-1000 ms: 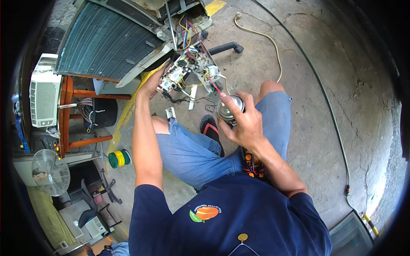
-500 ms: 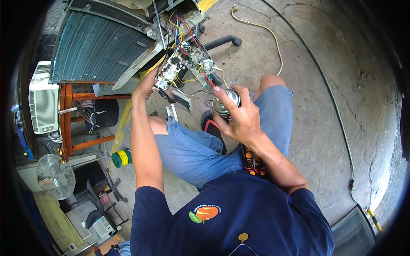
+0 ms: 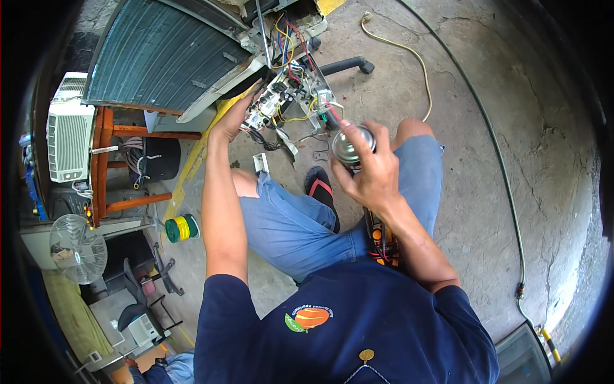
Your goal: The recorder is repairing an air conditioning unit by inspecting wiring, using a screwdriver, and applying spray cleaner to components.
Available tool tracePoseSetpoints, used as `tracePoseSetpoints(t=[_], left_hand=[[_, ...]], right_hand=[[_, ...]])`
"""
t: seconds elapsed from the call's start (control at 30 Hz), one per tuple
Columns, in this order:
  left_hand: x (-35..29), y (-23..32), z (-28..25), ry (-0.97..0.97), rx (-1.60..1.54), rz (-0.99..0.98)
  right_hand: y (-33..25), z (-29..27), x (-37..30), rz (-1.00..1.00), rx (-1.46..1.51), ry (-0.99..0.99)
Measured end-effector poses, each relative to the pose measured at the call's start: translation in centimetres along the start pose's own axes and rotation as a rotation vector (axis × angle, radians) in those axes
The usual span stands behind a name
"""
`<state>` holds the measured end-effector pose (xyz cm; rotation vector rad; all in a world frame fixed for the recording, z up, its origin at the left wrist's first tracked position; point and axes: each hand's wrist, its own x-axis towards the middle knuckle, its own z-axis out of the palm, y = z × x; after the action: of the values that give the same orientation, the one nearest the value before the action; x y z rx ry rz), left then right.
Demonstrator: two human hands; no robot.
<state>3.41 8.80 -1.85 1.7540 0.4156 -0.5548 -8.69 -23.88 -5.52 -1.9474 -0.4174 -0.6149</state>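
Observation:
My left hand (image 3: pixel 234 120) grips the near left edge of a white circuit board (image 3: pixel 267 105) in an opened control box, its fingers partly hidden behind it. Yellow, red and blue wires (image 3: pixel 286 35) run from the box up to the air conditioner, whose finned coil (image 3: pixel 167 61) faces me. Wrapped round a silver-topped spray can (image 3: pixel 352 147), my right hand (image 3: pixel 377 176) has its index finger on the top. From the nozzle a thin red straw (image 3: pixel 335 114) points at the small transformer (image 3: pixel 323 96) on the box's right side. Whether spray comes out, I cannot tell.
A black chair-base leg (image 3: pixel 345 66) sticks out beyond the box. A pale cord (image 3: pixel 412 54) and a long dark hose (image 3: pixel 486 121) lie on the concrete. To the left are a wooden stand (image 3: pixel 102 173), a green-and-yellow spool (image 3: pixel 182 228) and a fan (image 3: pixel 78 249). Another person (image 3: pixel 167 370) is at lower left.
The view has shifted, so the air conditioner and box appear farther right. The circuit board is tilted slightly differently in my left hand. My right hand with the can has moved along slightly right.

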Motion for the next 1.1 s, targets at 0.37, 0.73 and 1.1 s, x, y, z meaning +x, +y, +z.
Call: tracePoseSetpoints(t=[0.37, 0.73, 1.1], left_hand=[[-0.1, 0.6, 0.8, -0.071, -0.006, 0.031], [1.6, -0.5, -0.3, -0.102, -0.045, 0.025], [2.3, -0.6, -0.6, -0.3, -0.182, -0.062]], right_hand=[[0.5, -0.3, 0.6, 0.005, -0.009, 0.006], [0.7, -0.5, -0.1, 0.056, -0.07, -0.04], [0.4, -0.6, -0.2, 0.101, 0.013, -0.038]])
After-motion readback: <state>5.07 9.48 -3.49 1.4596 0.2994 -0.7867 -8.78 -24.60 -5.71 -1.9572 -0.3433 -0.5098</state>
